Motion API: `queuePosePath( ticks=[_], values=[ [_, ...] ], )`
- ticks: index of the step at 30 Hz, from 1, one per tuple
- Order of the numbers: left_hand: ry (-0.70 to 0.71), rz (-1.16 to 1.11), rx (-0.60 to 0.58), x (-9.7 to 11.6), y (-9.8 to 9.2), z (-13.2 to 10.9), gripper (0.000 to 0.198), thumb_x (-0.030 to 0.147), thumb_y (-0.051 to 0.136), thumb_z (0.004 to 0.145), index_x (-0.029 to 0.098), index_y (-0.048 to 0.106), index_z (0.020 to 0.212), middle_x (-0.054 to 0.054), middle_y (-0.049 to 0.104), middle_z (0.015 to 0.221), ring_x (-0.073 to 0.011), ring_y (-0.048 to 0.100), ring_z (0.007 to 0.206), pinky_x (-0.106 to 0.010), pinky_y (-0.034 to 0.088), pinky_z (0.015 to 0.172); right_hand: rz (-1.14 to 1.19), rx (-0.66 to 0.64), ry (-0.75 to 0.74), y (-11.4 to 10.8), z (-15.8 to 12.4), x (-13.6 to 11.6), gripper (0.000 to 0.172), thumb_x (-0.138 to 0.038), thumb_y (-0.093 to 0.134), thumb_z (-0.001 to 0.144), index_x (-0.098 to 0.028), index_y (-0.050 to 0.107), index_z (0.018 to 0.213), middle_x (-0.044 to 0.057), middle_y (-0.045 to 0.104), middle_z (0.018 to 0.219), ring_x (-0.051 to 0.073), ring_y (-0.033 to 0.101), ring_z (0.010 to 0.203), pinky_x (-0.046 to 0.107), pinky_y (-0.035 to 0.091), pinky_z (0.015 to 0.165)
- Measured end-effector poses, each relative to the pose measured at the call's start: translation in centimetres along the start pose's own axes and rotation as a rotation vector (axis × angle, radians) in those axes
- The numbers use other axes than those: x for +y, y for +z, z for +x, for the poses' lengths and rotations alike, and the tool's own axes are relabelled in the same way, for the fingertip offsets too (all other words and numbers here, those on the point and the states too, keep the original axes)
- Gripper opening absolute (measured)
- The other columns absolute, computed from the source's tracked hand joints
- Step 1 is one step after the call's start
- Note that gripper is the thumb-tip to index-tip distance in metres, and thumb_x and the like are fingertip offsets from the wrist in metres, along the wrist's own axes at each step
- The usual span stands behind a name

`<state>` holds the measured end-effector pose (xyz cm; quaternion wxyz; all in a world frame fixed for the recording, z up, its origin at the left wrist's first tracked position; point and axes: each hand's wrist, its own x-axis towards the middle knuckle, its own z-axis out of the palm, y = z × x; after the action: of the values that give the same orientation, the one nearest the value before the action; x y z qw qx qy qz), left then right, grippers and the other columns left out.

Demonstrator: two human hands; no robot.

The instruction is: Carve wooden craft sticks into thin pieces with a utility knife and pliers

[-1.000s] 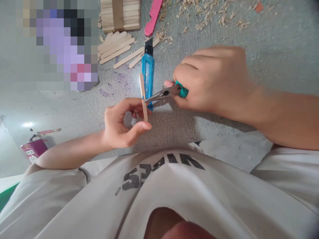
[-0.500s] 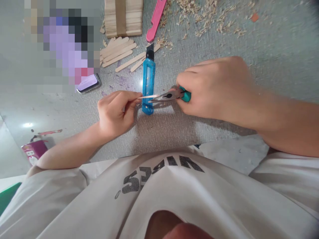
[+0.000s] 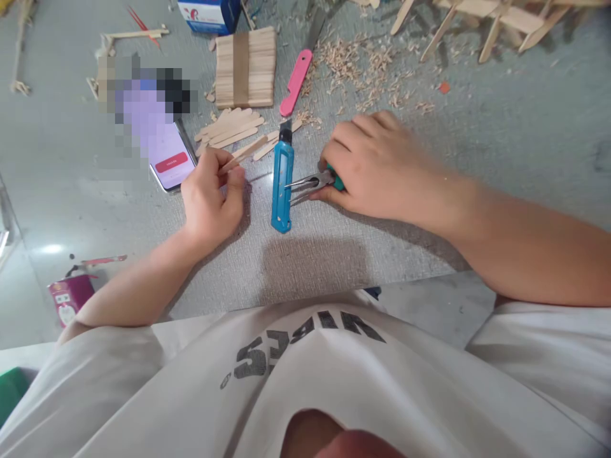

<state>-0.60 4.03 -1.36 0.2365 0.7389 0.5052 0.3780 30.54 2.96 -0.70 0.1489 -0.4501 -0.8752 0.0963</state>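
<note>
My left hand (image 3: pixel 212 197) is closed, with thumb and forefinger pinching a wooden craft stick (image 3: pixel 248 149) beside a loose fan of craft sticks (image 3: pixel 233 127). In my right hand (image 3: pixel 365 162) are needle-nose pliers (image 3: pixel 315 181) with green grips, my fingers wrapped round the handles. The plier tips point left, over the lower half of a blue utility knife (image 3: pixel 282 184). Nothing shows between the jaws, which look parted. The utility knife lies upright in the view between my hands, its dark blade end pointing away from me.
A banded craft-stick bundle (image 3: pixel 258 70), a pink-handled knife (image 3: pixel 296 83) and wood shavings (image 3: pixel 358 63) lie beyond. A phone (image 3: pixel 172 168) is left, near a blue box (image 3: pixel 210 16). A stick structure (image 3: pixel 496 19) stands far right; a purple box (image 3: pixel 71 299) sits lower left.
The thin stick end no longer meets the plier tips. My left hand has moved left and away from the pliers, towards the loose sticks. The view has shifted to show more of the far table.
</note>
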Motion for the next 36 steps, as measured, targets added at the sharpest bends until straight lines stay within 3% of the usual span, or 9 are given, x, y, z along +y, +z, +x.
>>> queuePosePath(
  ticks=[3,5,8,11,15,21,25,31,36],
  values=[
    [-0.021,0.144,-0.040,0.0,0.4,0.6,0.011,0.034,0.070,0.096,0.026,0.068,0.104,-0.002,0.067,0.085,-0.0190,0.062,0.076,-0.036,0.048,0.077,0.006,-0.030,-0.046,-0.1,0.5,-0.4,0.058,-0.071,0.056,0.106,-0.019,0.072,0.126,0.014,0.071,0.111,0.038,0.064,0.115,0.055,0.048,0.100],
    [-0.012,0.229,-0.063,0.1,0.8,1.3,0.016,0.033,0.072,0.093,0.024,0.073,0.105,-0.004,0.071,0.086,-0.0221,0.065,0.080,-0.038,0.050,0.081,-0.001,-0.052,-0.104,-0.3,0.9,-0.8,0.051,-0.056,0.058,0.107,-0.024,0.066,0.146,0.011,0.073,0.109,0.035,0.063,0.113,0.052,0.046,0.100],
    [-0.034,0.285,-0.151,0.5,1.5,2.2,0.017,0.036,0.072,0.093,0.023,0.077,0.103,-0.009,0.079,0.096,-0.0262,0.069,0.090,-0.042,0.052,0.089,-0.052,-0.119,-0.215,-0.5,1.2,-1.8,0.057,-0.036,0.057,0.104,-0.030,0.058,0.160,0.009,0.078,0.105,0.032,0.063,0.105,0.048,0.041,0.097],
    [-0.095,0.323,-0.198,0.8,1.9,2.7,0.019,0.038,0.069,0.094,0.023,0.079,0.100,-0.010,0.081,0.096,-0.0281,0.071,0.090,-0.042,0.050,0.089,-0.119,-0.168,-0.291,-0.7,1.2,-2.7,0.060,-0.028,0.055,0.101,-0.023,0.060,0.161,0.012,0.080,0.101,0.031,0.062,0.096,0.045,0.037,0.093],
    [-0.163,0.324,-0.170,1.1,1.9,3.0,0.018,0.035,0.066,0.090,0.024,0.079,0.095,-0.008,0.078,0.086,-0.0257,0.065,0.082,-0.038,0.046,0.081,-0.154,-0.153,-0.317,-1.0,1.0,-2.9,0.056,-0.027,0.057,0.098,-0.021,0.067,0.153,0.012,0.081,0.098,0.031,0.061,0.091,0.043,0.035,0.089],
    [-0.274,0.174,-0.118,2.2,1.6,3.0,0.009,0.030,0.071,0.083,0.022,0.069,0.084,-0.002,0.065,0.071,-0.0196,0.051,0.072,-0.033,0.038,0.073,-0.150,-0.087,-0.279,-1.2,1.2,-0.8,0.044,-0.028,0.059,0.095,-0.020,0.072,0.136,0.013,0.080,0.106,0.033,0.065,0.103,0.043,0.038,0.094],
    [-0.322,-0.011,-0.094,3.6,1.0,2.0,0.009,0.027,0.069,0.086,0.021,0.064,0.083,0.003,0.055,0.066,-0.0137,0.045,0.064,-0.029,0.037,0.066,-0.068,-0.078,-0.142,-1.5,2.0,1.3,0.038,-0.048,0.061,0.102,-0.021,0.070,0.127,0.014,0.079,0.112,0.035,0.065,0.113,0.046,0.040,0.101],
    [-0.398,-0.299,-0.109,4.7,0.4,-0.2,0.038,0.056,0.069,0.095,0.023,0.054,0.081,0.005,0.046,0.062,-0.0089,0.039,0.053,-0.025,0.032,0.052,0.062,-0.083,0.031,-1.1,3.2,4.4,0.065,-0.081,0.073,0.086,-0.025,0.066,0.119,0.014,0.075,0.113,0.038,0.062,0.111,0.049,0.042,0.102],
    [-0.384,-0.383,-0.163,4.6,0.6,-1.0,0.036,0.051,0.079,0.086,0.021,0.060,0.082,0.006,0.046,0.059,-0.0076,0.037,0.051,-0.023,0.029,0.050,0.145,0.042,-0.006,-0.8,3.1,4.2,0.081,-0.097,0.051,0.090,-0.024,0.066,0.120,0.016,0.075,0.115,0.038,0.063,0.113,0.052,0.043,0.104]
  ],
)
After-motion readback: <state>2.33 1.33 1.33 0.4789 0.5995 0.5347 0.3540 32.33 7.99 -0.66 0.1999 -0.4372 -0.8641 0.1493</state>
